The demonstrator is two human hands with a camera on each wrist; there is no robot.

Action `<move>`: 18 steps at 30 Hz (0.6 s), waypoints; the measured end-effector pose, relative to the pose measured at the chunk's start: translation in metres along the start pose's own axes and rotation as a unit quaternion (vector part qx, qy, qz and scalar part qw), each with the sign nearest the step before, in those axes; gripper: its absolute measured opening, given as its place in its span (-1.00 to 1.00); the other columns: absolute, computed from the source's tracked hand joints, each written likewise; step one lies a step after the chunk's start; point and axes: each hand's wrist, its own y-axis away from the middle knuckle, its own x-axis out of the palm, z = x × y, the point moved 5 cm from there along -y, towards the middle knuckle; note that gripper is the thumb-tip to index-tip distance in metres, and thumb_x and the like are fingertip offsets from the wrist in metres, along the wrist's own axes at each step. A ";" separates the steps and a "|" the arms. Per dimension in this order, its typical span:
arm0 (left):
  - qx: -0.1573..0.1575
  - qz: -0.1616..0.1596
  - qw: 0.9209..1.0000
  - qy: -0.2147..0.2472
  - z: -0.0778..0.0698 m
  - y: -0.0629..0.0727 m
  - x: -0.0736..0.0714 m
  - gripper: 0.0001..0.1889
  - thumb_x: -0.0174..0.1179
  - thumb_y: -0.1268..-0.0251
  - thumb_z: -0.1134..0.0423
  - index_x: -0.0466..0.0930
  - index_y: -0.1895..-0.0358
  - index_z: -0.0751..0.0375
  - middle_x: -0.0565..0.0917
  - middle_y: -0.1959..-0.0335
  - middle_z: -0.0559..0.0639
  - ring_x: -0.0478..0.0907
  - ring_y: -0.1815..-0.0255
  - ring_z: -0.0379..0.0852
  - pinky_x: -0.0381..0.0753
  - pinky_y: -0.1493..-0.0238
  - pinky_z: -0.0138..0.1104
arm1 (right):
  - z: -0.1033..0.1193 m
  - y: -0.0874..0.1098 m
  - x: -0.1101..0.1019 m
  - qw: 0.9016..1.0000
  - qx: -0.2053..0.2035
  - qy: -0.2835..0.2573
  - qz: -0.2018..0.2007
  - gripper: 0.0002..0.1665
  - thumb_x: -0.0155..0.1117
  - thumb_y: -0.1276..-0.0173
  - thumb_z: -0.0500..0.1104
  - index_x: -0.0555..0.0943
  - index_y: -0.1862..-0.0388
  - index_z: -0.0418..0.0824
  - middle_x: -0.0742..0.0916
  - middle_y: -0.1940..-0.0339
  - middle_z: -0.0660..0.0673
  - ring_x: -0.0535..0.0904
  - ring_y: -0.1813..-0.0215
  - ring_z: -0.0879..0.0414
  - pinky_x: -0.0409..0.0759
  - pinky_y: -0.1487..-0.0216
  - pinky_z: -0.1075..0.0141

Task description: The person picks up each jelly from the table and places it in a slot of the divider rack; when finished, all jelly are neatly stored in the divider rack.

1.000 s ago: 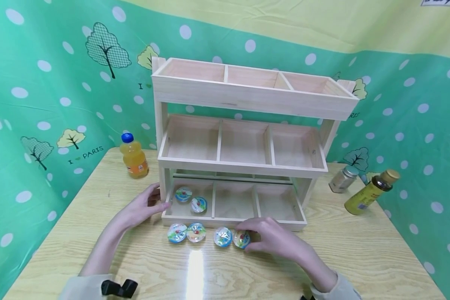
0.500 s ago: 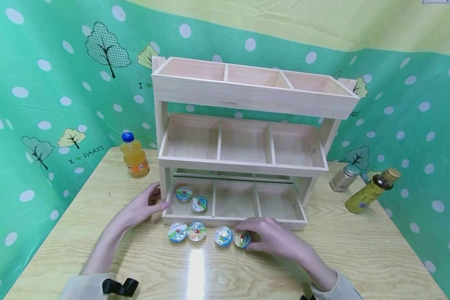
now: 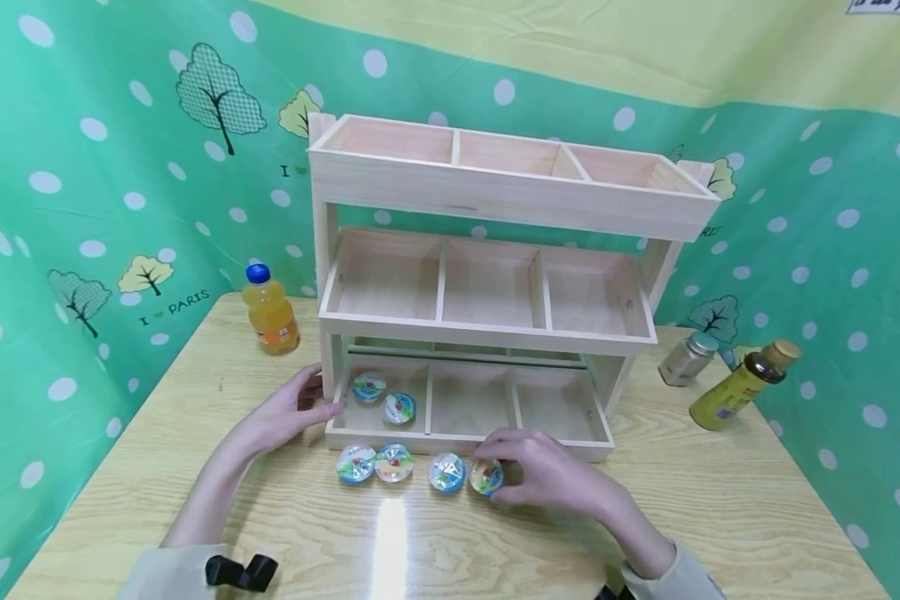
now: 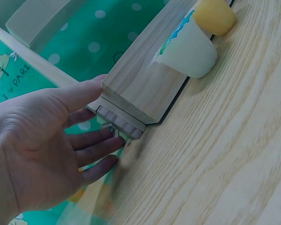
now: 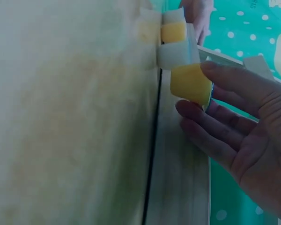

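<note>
My right hand (image 3: 543, 475) pinches a yellow jelly cup (image 5: 191, 84) between thumb and fingertips, in front of the lowest tier. My left hand (image 3: 288, 412) holds the left end of the three-tier wooden shelf (image 3: 468, 443); its thumb (image 4: 84, 93) lies on the front side, the other fingers at the post behind. To the left of the held cup stands a whitish jelly cup (image 3: 447, 472). Farther left, another whitish cup (image 3: 356, 464) and a yellowish cup (image 3: 393, 463) stand side by side. Two more cups, one behind (image 3: 368, 387) and one nearer (image 3: 399, 408), sit in the bottom left compartment.
An orange drink bottle (image 3: 270, 317) with a blue cap stands left of the shelf. At right are a small shaker jar (image 3: 687, 360) and a yellow-green bottle (image 3: 735, 396) with a gold cap. A dotted green curtain (image 3: 120, 208) hangs behind the table.
My right hand has risen very slightly with the yellow jelly cup. My left hand keeps its place at the shelf, and the other cups have not moved.
</note>
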 end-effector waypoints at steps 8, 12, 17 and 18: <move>0.006 0.002 1.000 0.005 -0.001 -0.003 0.001 -0.12 0.25 -0.47 0.09 -0.05 -0.64 0.32 0.32 -0.51 0.48 0.37 -0.46 0.46 0.41 -0.45 0.28 | 0.000 -0.006 -0.025 0.999 0.014 -0.038 -0.024 -0.38 0.58 -0.17 -0.14 0.68 -0.26 -0.11 0.74 -0.13 0.05 0.70 -0.07 0.23 0.75 -0.13 0.29; 0.006 0.001 1.000 0.003 0.000 -0.003 0.001 -0.11 0.25 -0.47 0.09 -0.06 -0.64 0.34 0.32 -0.50 0.50 0.38 -0.45 0.47 0.43 -0.44 0.27 | 0.000 -0.016 -0.033 0.996 0.003 -0.085 -0.030 -0.38 0.58 -0.18 -0.20 0.67 -0.25 -0.24 0.72 -0.10 -0.02 0.71 0.00 0.22 0.77 -0.06 0.34; 0.003 0.003 1.000 -0.002 0.001 -0.001 0.000 -0.12 0.25 -0.47 0.09 -0.06 -0.64 0.33 0.30 -0.51 0.50 0.37 -0.45 0.47 0.43 -0.43 0.28 | -0.004 -0.031 -0.037 0.992 0.008 -0.116 -0.044 -0.40 0.56 -0.18 -0.23 0.67 -0.24 -0.26 0.70 -0.07 -0.03 0.72 0.01 0.18 0.77 -0.05 0.37; 0.003 0.003 1.000 -0.002 0.001 -0.001 0.000 -0.12 0.25 -0.47 0.09 -0.06 -0.64 0.33 0.30 -0.51 0.50 0.37 -0.45 0.47 0.43 -0.43 0.28 | -0.005 -0.034 -0.037 0.992 0.014 -0.120 -0.046 -0.41 0.55 -0.19 -0.22 0.67 -0.24 -0.24 0.70 -0.07 -0.02 0.72 0.02 0.18 0.77 -0.04 0.35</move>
